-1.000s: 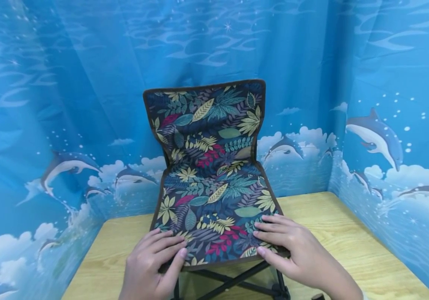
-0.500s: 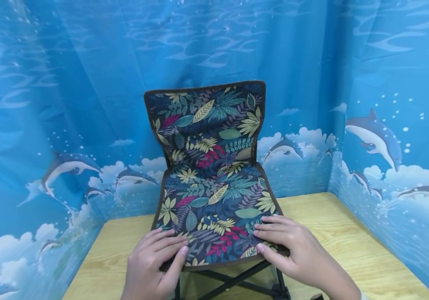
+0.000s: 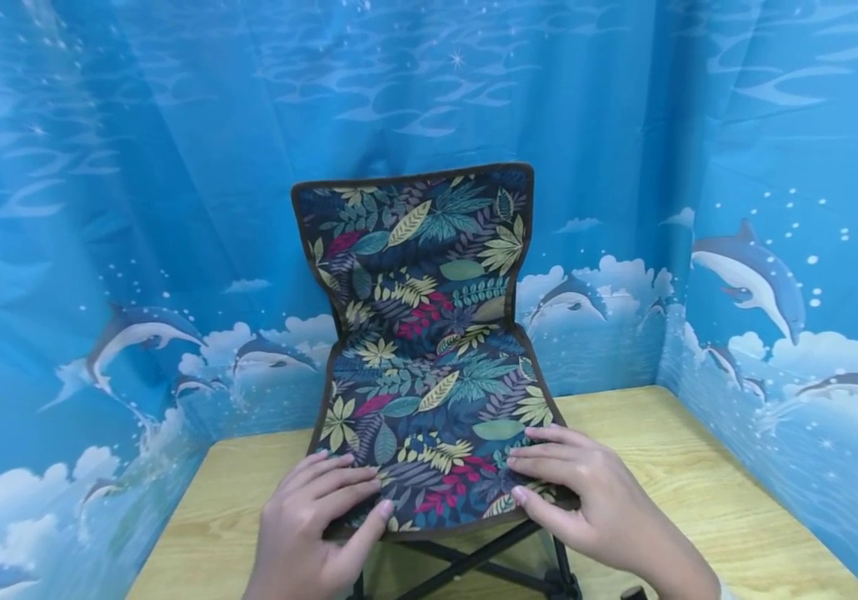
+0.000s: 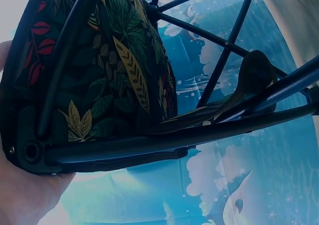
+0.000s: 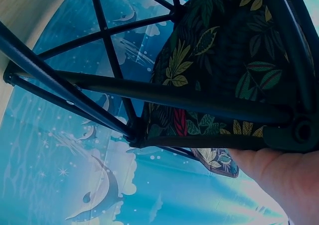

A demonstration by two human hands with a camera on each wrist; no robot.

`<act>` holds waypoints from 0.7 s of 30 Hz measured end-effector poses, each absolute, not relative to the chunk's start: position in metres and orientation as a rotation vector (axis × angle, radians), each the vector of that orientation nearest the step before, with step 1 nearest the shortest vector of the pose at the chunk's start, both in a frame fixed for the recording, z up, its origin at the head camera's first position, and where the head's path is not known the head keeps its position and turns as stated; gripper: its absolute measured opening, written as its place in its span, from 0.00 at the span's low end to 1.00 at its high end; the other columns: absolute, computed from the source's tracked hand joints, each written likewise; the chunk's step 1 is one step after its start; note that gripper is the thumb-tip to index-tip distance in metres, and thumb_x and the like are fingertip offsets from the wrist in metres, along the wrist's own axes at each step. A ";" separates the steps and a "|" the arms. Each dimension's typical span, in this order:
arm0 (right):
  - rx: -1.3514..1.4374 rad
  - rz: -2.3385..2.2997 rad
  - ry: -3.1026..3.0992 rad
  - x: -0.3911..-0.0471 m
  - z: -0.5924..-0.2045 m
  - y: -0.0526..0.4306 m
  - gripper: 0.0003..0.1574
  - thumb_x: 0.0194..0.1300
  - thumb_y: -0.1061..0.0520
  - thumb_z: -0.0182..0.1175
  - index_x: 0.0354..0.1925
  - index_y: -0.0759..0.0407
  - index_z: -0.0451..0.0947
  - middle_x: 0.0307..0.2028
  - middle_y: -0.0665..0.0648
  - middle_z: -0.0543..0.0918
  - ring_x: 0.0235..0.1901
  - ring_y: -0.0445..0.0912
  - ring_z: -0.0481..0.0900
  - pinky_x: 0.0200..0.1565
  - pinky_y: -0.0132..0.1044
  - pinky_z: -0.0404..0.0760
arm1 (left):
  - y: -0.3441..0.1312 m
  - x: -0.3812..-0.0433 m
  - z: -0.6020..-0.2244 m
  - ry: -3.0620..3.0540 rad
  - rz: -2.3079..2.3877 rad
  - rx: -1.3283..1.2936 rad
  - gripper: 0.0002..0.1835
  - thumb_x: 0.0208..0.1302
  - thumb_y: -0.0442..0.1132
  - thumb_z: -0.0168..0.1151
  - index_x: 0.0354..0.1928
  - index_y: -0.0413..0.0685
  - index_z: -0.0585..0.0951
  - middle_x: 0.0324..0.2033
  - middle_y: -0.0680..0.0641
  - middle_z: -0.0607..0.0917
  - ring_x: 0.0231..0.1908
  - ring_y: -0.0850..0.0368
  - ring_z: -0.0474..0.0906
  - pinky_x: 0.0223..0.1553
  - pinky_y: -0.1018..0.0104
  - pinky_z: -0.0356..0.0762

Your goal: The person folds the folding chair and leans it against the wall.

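Observation:
A folding camp chair (image 3: 429, 400) with dark leaf-patterned fabric and brown edging stands unfolded, its backrest away from me. My left hand (image 3: 316, 521) rests on the front left corner of the seat, fingers laid over the fabric and thumb along the front edge. On the front right corner lies my right hand (image 3: 586, 496), its fingers fairly straight on the cloth. From below, the left wrist view shows a black corner joint (image 4: 32, 150) beside the left palm. The right wrist view has a matching joint (image 5: 301, 130) above the right palm. The fingertips are hidden in both wrist views.
The chair stands on a wood-grain tabletop (image 3: 699, 467). Blue curtains (image 3: 594, 125) printed with dolphins and waves hang behind and at both sides. Crossed black legs (image 3: 474, 562) show under the seat. A small dark round end (image 3: 634, 593) sits at the bottom edge by the right forearm.
My left hand has shifted slightly to the right on the seat corner, its thumb moving a little along the front edge. The right hand and chair look nearly the same.

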State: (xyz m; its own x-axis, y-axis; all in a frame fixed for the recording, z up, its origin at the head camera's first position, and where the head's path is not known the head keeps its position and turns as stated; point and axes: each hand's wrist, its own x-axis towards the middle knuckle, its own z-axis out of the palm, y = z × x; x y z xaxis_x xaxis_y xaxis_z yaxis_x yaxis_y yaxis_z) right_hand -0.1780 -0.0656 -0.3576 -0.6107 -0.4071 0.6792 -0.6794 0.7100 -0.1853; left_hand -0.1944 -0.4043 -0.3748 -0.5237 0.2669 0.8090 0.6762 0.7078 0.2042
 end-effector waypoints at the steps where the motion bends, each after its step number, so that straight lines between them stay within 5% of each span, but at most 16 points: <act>1: 0.821 0.578 -2.297 -0.178 -0.357 -0.066 0.16 0.65 0.52 0.74 0.51 0.41 0.92 0.51 0.39 0.91 0.60 0.50 0.86 0.56 0.58 0.87 | -0.404 -0.194 -0.374 -2.112 -0.659 -0.720 0.10 0.53 0.50 0.83 0.38 0.62 0.95 0.40 0.63 0.93 0.51 0.54 0.90 0.66 0.54 0.76; 9: 0.801 0.581 -2.292 -0.179 -0.354 -0.068 0.17 0.64 0.51 0.75 0.52 0.40 0.91 0.52 0.40 0.91 0.62 0.50 0.85 0.58 0.59 0.85 | -0.404 -0.196 -0.371 -2.111 -0.699 -0.749 0.11 0.52 0.50 0.83 0.38 0.62 0.95 0.42 0.63 0.93 0.55 0.50 0.87 0.70 0.47 0.70; 16: 0.782 0.589 -2.294 -0.178 -0.352 -0.069 0.19 0.64 0.50 0.75 0.54 0.39 0.90 0.53 0.40 0.90 0.64 0.50 0.84 0.66 0.51 0.81 | -0.403 -0.197 -0.371 -2.109 -0.713 -0.752 0.11 0.52 0.50 0.84 0.38 0.61 0.95 0.42 0.62 0.93 0.55 0.50 0.88 0.69 0.47 0.71; 21: 0.804 0.592 -2.280 -0.180 -0.350 -0.070 0.19 0.64 0.50 0.75 0.53 0.40 0.91 0.53 0.42 0.91 0.63 0.51 0.85 0.63 0.57 0.82 | -0.403 -0.196 -0.369 -2.112 -0.710 -0.747 0.12 0.51 0.51 0.84 0.38 0.62 0.95 0.42 0.62 0.93 0.56 0.51 0.87 0.70 0.47 0.71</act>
State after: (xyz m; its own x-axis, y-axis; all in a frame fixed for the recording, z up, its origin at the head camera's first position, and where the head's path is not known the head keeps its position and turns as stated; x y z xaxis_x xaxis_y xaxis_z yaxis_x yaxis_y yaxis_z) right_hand -0.1795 -0.0702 -0.3496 -0.6075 -0.3869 0.6937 -0.6755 0.7111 -0.1950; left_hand -0.1963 -0.4026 -0.3688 -0.5308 0.2715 0.8028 0.7014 0.6724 0.2364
